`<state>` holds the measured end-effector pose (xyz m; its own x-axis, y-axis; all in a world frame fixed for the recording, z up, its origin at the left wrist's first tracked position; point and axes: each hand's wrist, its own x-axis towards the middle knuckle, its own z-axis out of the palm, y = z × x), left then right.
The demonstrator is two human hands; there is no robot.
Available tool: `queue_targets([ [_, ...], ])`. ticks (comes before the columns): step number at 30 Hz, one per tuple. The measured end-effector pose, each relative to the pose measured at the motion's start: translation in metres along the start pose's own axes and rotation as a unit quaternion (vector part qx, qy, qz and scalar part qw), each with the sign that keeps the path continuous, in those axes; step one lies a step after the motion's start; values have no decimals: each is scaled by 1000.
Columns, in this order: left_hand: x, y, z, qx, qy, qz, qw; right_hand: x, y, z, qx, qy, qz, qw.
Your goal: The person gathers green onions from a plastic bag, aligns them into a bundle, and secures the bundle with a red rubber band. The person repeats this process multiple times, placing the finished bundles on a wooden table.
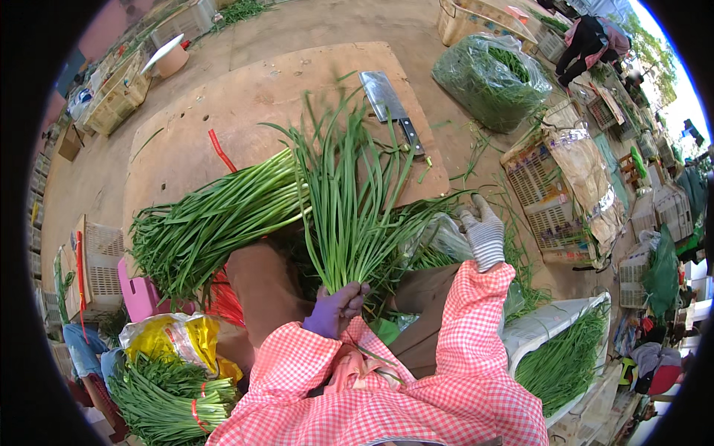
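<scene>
My left hand, in a purple glove, is closed around the base of a bunch of long green leaves, likely garlic chives, whose tips fan out over the board. My right hand, in a striped grey glove, has its fingers apart near the bunch's right-hand leaves; a few strands pass by its fingertips. A larger pile of chives lies on the near edge of the wooden board, stems to the right. A cleaver with a black handle rests at the board's right. Behind the pile lies a red strip.
Tied bundles of chives sit at lower left by a yellow bag and a pink stool. To the right are a white crate of greens, a plastic crate and a stuffed plastic bag. A person bends over at upper right.
</scene>
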<state>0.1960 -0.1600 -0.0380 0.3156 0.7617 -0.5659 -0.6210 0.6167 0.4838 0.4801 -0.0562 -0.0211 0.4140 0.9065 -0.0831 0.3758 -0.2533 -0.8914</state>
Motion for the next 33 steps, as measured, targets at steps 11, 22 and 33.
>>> queue_targets([
  [11, 6, -4, -5, -29, -10, -52, 998, -61, -49, 46, -115, -118, -184, 969],
  [22, 9, -6, -22, -100, -107, -84, 986, -72, -45, 69, -133, -137, -323, 927],
  [33, 31, -22, -30, -60, -9, -15, 998, -113, -52, 52, 14, -284, -210, 936],
])
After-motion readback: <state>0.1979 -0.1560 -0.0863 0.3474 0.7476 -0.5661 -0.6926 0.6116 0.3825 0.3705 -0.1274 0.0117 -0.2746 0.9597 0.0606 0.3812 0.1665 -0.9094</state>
